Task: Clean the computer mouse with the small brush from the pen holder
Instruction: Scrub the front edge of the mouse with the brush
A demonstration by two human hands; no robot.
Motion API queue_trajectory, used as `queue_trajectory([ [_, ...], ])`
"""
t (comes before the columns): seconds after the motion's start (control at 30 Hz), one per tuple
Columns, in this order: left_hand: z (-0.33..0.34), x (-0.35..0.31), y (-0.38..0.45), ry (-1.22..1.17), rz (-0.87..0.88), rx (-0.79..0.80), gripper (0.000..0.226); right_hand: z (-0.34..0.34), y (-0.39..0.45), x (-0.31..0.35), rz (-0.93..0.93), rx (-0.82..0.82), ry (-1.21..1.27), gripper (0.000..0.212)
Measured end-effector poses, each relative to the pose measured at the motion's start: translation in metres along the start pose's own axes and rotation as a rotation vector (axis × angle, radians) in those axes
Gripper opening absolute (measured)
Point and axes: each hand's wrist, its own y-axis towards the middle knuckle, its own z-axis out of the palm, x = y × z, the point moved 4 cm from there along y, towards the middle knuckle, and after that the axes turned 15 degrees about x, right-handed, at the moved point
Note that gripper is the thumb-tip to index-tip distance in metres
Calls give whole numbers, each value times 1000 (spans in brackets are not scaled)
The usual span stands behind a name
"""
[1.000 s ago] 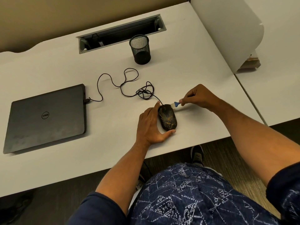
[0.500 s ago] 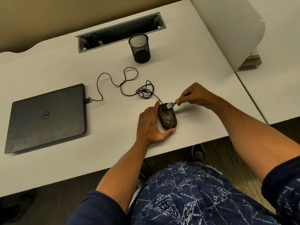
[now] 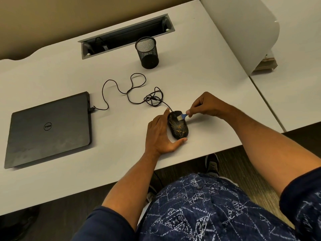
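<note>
Head view: our left hand [image 3: 160,133] lies on the white desk [image 3: 199,70], cupped around the black, gold-veined mouse [image 3: 178,125], thumb at its near end. Our right hand [image 3: 205,105] pinches the small blue brush [image 3: 181,117], bristles touching the mouse's front. We see its cable [image 3: 128,91] trailing to the closed laptop [image 3: 48,127], the mesh pen holder [image 3: 147,52] standing well beyond.

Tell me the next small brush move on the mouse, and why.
Probably sweep the brush toward the mouse's rear: its bristles sit near the front buttons, the right hand pinches the handle, and the left hand steadies the body.
</note>
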Motion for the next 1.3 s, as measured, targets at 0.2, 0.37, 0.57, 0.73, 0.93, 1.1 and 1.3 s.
queue_trajectory([
  [0.2,1,1,2,11,-6,15,124,-19,-9,-3,73,-45,-93,9],
  [0.37,2,2,2,11,-9,11,124,-7,-6,10,-32,-45,6,15],
  [0.57,2,1,1,12,-11,16,125,-6,-1,12,66,-48,-123,7],
  [0.73,2,2,1,27,-15,25,125,-11,-3,14,15,-101,-99,7],
  [0.93,1,2,1,17,-21,28,125,-9,-5,4,84,-51,-143,5],
  [1.1,1,1,2,20,-13,23,125,-18,-6,2,-9,-205,-53,12],
  [1.3,-1,0,1,15,-18,27,125,-12,-9,-8,94,-26,-97,8],
])
